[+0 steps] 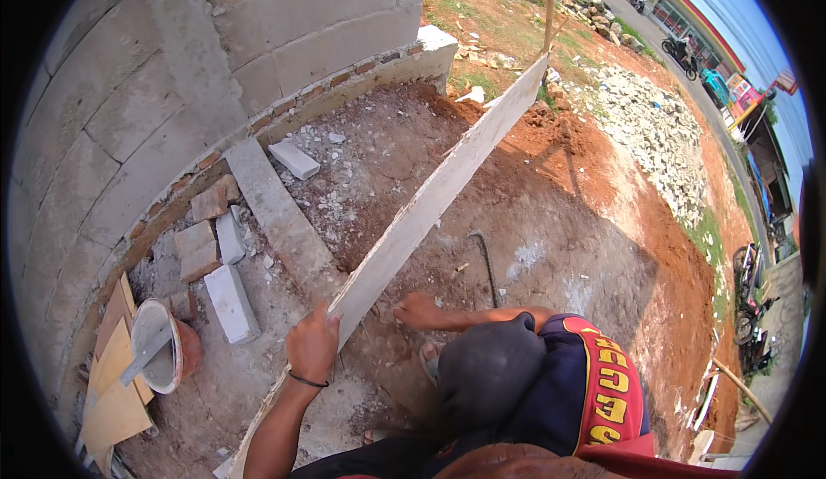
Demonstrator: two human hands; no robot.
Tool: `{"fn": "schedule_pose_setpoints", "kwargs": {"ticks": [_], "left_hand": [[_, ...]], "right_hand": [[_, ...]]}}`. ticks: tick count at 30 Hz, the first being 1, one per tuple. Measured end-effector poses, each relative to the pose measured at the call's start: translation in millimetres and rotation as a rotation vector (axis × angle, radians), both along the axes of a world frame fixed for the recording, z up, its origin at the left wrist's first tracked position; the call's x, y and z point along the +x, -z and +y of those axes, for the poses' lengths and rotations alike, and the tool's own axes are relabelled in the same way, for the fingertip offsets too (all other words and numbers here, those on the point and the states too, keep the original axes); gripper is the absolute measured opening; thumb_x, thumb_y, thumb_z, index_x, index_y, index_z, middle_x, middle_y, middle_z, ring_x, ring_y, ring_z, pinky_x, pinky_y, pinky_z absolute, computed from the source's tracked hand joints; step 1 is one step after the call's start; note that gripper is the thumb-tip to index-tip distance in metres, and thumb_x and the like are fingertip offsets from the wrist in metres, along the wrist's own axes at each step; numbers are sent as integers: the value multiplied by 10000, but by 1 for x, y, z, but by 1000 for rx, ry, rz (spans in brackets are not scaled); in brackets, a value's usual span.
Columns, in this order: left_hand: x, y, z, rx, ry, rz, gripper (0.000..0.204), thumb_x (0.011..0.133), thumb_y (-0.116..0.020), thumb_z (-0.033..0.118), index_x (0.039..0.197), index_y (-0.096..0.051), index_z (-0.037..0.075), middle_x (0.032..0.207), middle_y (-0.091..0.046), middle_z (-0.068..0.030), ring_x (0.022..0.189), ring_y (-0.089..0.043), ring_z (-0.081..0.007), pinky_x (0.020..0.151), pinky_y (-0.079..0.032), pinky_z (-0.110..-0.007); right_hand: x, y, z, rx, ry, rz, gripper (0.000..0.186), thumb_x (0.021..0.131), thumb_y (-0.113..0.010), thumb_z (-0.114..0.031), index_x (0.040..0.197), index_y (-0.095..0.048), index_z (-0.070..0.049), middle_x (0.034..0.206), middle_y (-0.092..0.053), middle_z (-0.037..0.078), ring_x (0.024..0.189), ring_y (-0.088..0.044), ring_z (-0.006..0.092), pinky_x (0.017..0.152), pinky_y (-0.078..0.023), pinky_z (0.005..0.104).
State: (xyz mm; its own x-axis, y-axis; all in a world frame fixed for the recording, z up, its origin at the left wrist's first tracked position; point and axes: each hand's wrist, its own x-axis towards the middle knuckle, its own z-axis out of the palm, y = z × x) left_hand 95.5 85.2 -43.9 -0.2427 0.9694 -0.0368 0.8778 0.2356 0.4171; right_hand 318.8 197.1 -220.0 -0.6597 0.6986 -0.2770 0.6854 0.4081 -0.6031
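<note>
A long, thin, whitish wooden plank runs on its edge from the lower left up to the far right. My left hand, with a black band at the wrist, is closed round the plank's near part, thumb on the right side. Only a stretch of bare skin and red cloth at the lower edge may belong to my right arm; no right hand shows. A co-worker in a dark cap and navy-and-red shirt crouches just to the right, one hand close to the plank.
A bucket with a trowel stands at left beside plywood scraps. White blocks and bricks lie near the block wall. A bent metal bar rests on the soil. A pole stands by the plank's far end.
</note>
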Motion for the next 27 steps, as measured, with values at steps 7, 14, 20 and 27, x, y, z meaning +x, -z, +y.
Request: {"fn": "schedule_pose_setpoints", "kwargs": {"ticks": [7, 14, 20, 27], "left_hand": [[6, 3, 2, 9, 8, 10, 318, 841, -664, 223, 1107, -583, 67, 710, -638, -224, 683, -630, -424, 614, -486, -509], [6, 4, -1, 41, 31, 29, 275, 844, -660, 225, 1031, -551, 54, 739, -646, -200, 670, -632, -409, 585, -482, -504], [10, 5, -4, 10, 32, 60, 232, 863, -645, 259, 939, -544, 63, 744, -653, -171, 649, -642, -393, 582, -501, -494], [-4, -9, -8, -85, -25, 18, 359, 805, -712, 297, 1005, -571, 34, 796, -668, -206, 713, -653, -406, 617, -505, -488]], "right_hand": [[13, -6, 11, -6, 36, -97, 390, 848, -533, -303, 758, -645, 59, 765, -620, 299, 758, -639, 441, 707, -517, 516], [5, -20, 1, 4, -89, -189, 345, 851, -545, -297, 780, -666, 17, 700, -610, 280, 731, -640, 430, 686, -506, 511], [-3, -44, -50, -410, -481, 71, 338, 848, -574, -320, 783, -674, -4, 716, -621, 243, 712, -627, 421, 669, -488, 499], [-19, -48, -68, -256, -499, -23, 356, 848, -575, -341, 797, -674, -3, 739, -628, 231, 760, -626, 415, 690, -487, 519]]}}
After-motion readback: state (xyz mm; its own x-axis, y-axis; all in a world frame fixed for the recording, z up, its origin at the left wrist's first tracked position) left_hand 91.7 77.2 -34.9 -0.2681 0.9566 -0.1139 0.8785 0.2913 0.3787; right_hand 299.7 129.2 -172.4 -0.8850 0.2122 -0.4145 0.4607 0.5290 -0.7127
